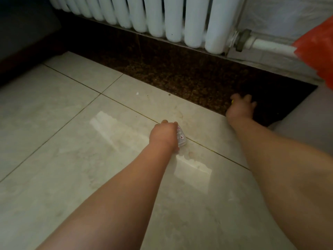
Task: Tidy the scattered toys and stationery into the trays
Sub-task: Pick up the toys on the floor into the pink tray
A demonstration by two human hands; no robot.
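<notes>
1. Two bare arms reach forward over a pale tiled floor (54, 141).
2. At the middle of the view, the left hand (164, 135) curls its fingers round a small clear plastic case (181, 138) with red and white marks; the case sticks out at the hand's 3 o'clock side, low over the floor.
3. At 2 o'clock from the left hand and well apart from it, the right hand (240, 108) reaches onto the edge of a dark speckled strip of flooring (171, 74).
4. A bit of something yellow (232, 101) shows at the right hand's 9 o'clock edge; the hand is blurred, so I cannot tell whether it grips that or lies spread.
5. At 12 o'clock, a white radiator (153, 13) runs along the wall, with a pipe (270, 45) at its 3 o'clock end.
6. At 2 o'clock, a red-orange thing (319, 49) fills the view's edge.
</notes>
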